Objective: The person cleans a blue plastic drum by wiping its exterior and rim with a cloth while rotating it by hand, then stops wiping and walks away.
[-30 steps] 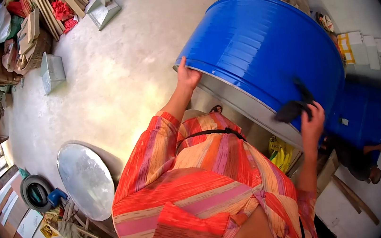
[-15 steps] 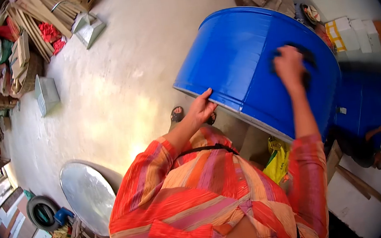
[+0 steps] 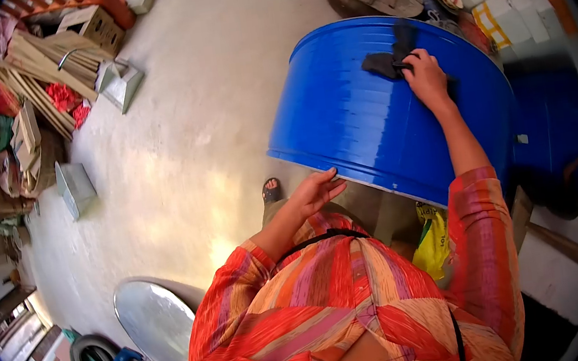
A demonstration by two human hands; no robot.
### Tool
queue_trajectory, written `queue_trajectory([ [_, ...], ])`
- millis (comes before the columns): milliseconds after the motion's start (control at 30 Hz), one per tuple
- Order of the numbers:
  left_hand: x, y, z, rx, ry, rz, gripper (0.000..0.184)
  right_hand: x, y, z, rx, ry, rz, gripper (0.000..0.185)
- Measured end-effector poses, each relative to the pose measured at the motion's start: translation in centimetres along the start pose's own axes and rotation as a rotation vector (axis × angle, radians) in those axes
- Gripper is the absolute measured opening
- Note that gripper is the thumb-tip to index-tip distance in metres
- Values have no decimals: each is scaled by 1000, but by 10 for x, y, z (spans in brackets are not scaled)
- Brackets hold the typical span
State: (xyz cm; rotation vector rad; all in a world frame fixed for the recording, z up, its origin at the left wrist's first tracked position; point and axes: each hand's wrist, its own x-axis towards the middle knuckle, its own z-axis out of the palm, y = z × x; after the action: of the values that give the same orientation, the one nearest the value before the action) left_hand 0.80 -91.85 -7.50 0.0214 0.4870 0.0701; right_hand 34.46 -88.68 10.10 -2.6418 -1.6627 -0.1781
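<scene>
A large blue drum point(image 3: 345, 112) lies tilted in front of me, its lower rim toward my body. My right hand point(image 3: 426, 78) is closed on a black cloth point(image 3: 384, 64), which rests against the drum's upper side. At the near left part of the rim is my left hand point(image 3: 317, 190), its fingers apart and the fingertips beside the edge; it holds nothing that I can see.
A second blue drum point(image 3: 548, 116) and a dark-clothed person point(image 3: 558, 194) are at the right. A round metal lid point(image 3: 154, 327) leans at the lower left. A yellow bag point(image 3: 432, 242) lies below the drum. Wood strips point(image 3: 47, 59) and metal scoops point(image 3: 120, 84) are at the upper left.
My right hand has carried the black cloth up and leftward across the drum's side. My left hand's fingers have spread at the rim. The view has shifted, and the drum looks turned.
</scene>
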Motion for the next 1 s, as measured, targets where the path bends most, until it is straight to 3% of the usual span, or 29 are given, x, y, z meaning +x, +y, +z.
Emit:
queue_trajectory([
  [33, -2, 6, 2, 15, -8, -10, 27, 0, 21, -2, 64, -18, 40, 20],
  [100, -11, 18, 7, 129, 86, -135, 24, 3, 42, -20, 769, -7, 493, 22],
  [133, -9, 19, -1, 166, 79, -150, 35, -1, 72, -23, 1361, -92, 570, 28],
  [167, -5, 22, -2, 172, 84, -165, 35, -8, 48, -53, 1746, 5, 815, 33],
  [233, 1, 25, -5, 51, 216, -168, 50, -30, 105, -21, 2206, -202, 480, 38],
  [267, 4, 24, -5, 54, 119, -175, 61, -38, 126, 4, 2213, -179, 492, 38],
  [367, 16, 17, -1, -41, 76, -326, 61, -56, 143, 32, 2233, -86, 250, 39],
  [433, 21, 6, 4, -110, 77, -310, 58, -60, 102, -14, 2285, -130, 565, 40],
  [467, 22, 2, 5, -178, 71, -284, 56, -65, 103, -18, 2290, -130, 586, 40],
  [533, 30, 0, 3, -181, 97, -286, 54, -73, 104, -24, 2302, -361, 520, 39],
  [667, 38, -2, -4, -153, 154, -247, 42, -95, 97, -39, 2264, -342, 582, 38],
  [767, 22, 10, 5, -119, 198, -255, 35, -113, 89, -40, 2097, -322, 746, 37],
  [833, 1, 28, 22, 471, 111, -459, 32, -127, 63, -50, 1753, -90, 999, 36],
  [867, -6, 33, 28, 738, 97, -425, 32, -136, 48, -54, 1704, -74, 916, 36],
  [933, -9, 40, 52, 1184, 122, -62, 41, -148, 27, -48, 1584, -106, 810, 45],
  [1000, -2, 36, 87, 1156, 38, 645, 64, -156, -10, -42, 1418, -105, 802, 59],
])
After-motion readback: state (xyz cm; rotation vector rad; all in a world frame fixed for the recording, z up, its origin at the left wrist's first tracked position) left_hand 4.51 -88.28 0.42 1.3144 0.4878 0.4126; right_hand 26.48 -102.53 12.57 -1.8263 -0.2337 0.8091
